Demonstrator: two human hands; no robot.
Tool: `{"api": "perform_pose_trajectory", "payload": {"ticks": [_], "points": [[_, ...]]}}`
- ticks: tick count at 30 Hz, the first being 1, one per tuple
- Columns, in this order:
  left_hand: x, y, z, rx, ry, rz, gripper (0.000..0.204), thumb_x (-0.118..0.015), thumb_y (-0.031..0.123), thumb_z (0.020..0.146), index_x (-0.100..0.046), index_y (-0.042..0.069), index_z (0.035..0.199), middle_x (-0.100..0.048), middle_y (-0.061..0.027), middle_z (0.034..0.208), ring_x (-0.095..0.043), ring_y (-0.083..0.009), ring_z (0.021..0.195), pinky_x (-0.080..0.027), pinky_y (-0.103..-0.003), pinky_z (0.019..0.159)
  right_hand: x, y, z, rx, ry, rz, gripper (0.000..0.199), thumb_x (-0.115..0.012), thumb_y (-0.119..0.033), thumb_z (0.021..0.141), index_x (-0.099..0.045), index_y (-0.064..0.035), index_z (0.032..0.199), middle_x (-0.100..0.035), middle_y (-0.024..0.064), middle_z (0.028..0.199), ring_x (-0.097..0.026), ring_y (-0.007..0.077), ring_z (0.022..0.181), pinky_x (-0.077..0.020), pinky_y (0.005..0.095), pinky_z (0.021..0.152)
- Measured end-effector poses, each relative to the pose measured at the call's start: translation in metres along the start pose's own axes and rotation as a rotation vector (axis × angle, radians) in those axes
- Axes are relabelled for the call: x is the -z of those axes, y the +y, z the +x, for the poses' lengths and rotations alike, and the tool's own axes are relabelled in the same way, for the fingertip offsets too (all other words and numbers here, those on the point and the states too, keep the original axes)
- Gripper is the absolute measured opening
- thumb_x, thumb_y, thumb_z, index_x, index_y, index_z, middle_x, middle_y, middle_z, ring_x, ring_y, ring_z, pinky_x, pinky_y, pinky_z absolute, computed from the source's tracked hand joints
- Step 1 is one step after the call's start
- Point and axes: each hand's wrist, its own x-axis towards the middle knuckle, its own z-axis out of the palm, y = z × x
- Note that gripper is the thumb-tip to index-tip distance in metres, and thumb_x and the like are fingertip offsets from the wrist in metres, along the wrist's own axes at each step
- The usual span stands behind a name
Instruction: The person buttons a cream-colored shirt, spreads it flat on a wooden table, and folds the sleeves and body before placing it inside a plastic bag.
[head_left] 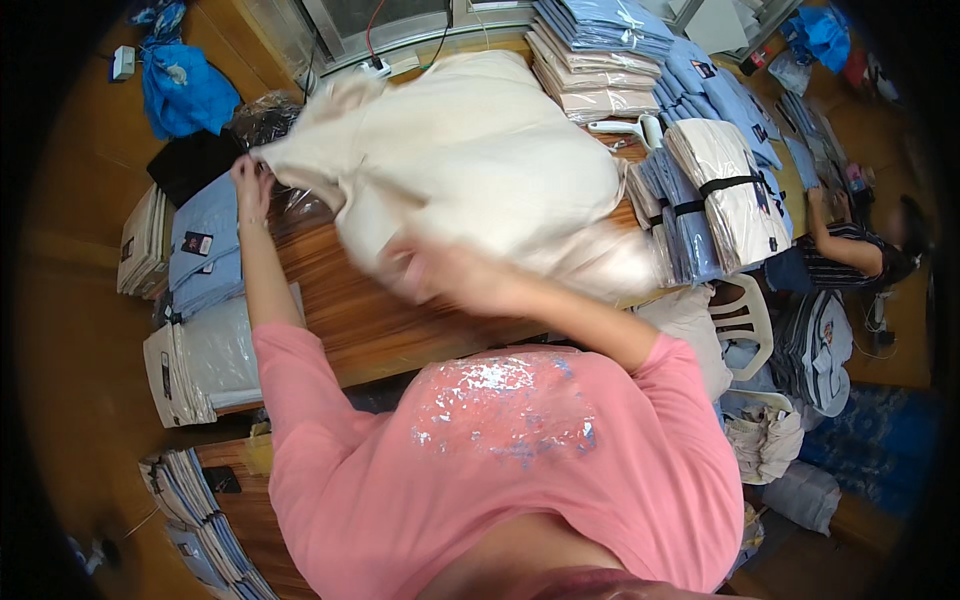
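Note:
A large cream garment point(460, 140) is spread loosely over the wooden table point(330, 300), its lower right part smeared by motion. At the far left, my left hand point(252, 185) is closed on a narrow end of it, which looks like a sleeve and is pulled out to the left. My right hand point(455, 275) is over the near edge of the garment, at the middle of the table. Motion blurs its fingers, so whether they grip the cloth cannot be made out.
Folded blue shirts point(205, 235) and wrapped cream packs point(180, 370) lie at the left. Tall stacks point(600, 60) stand at the back, strapped bundles point(720, 190) at the right. A lint roller point(630, 130) lies between them. Another person point(850, 245) works far right, beyond a white chair point(740, 325).

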Motion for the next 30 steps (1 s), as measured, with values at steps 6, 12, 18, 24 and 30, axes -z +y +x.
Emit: {"api": "perform_pose_trajectory", "payload": {"ticks": [6, 12, 18, 24, 30], "points": [[0.010, -0.065, -0.142, -0.278, 0.220, 0.726, 0.046, -0.056, 0.015, 0.087, -0.038, -0.005, 0.124, -0.047, -0.0185, 0.119, -0.048, -0.0277, 0.108, -0.036, -0.035, 0.094, 0.031, 0.121, 0.017, 0.111, 0.155, 0.171, 0.031, -0.047, -0.011, 0.089, -0.054, -0.0034, 0.119, -0.051, 0.0145, 0.122, -0.048, 0.0253, 0.111, -0.0381, 0.0349, 0.095], [-0.085, -0.112, -0.291, -0.349, 0.089, 1.278, 0.045, -0.057, 0.019, 0.085, -0.044, 0.004, 0.125, -0.042, -0.0178, 0.127, -0.038, -0.0328, 0.118, -0.028, -0.044, 0.100, 0.130, 0.272, -0.033, -0.272, 0.294, -1.200, 0.050, -0.046, -0.043, 0.090, -0.040, -0.0245, 0.136, -0.027, 0.0141, 0.145, -0.020, 0.0326, 0.136, -0.0171, 0.0563, 0.106], [-0.052, -0.103, -0.361, -0.206, 0.152, 1.319, 0.056, -0.060, 0.027, 0.084, -0.039, 0.004, 0.131, -0.030, -0.0206, 0.138, -0.026, -0.0361, 0.129, -0.020, -0.048, 0.105, 0.113, 0.259, -0.173, -0.448, 0.348, -1.185, 0.052, -0.048, -0.046, 0.088, -0.040, -0.0287, 0.136, -0.028, 0.0131, 0.145, -0.021, 0.0342, 0.135, -0.0154, 0.0564, 0.106], [-0.093, -0.090, -0.366, -0.198, 0.129, 1.257, 0.057, -0.062, 0.029, 0.082, -0.041, 0.009, 0.132, -0.025, -0.0200, 0.141, -0.024, -0.0386, 0.129, -0.021, -0.057, 0.101, 0.117, 0.217, -0.168, -0.412, 0.512, -1.046, 0.046, -0.057, -0.033, 0.083, -0.052, -0.0126, 0.124, -0.040, 0.0168, 0.134, -0.029, 0.0327, 0.130, -0.0194, 0.0539, 0.104], [-0.069, -0.082, -0.307, -0.049, 0.148, 1.816, 0.050, -0.060, 0.021, 0.081, -0.046, 0.019, 0.128, -0.027, -0.0191, 0.141, -0.024, -0.0392, 0.130, -0.019, -0.058, 0.102, 0.130, 0.275, -0.106, -0.187, 0.463, -1.045, 0.049, -0.056, -0.033, 0.085, -0.047, -0.0142, 0.129, -0.039, 0.0168, 0.135, -0.027, 0.0342, 0.131, -0.0181, 0.0560, 0.104]]}}
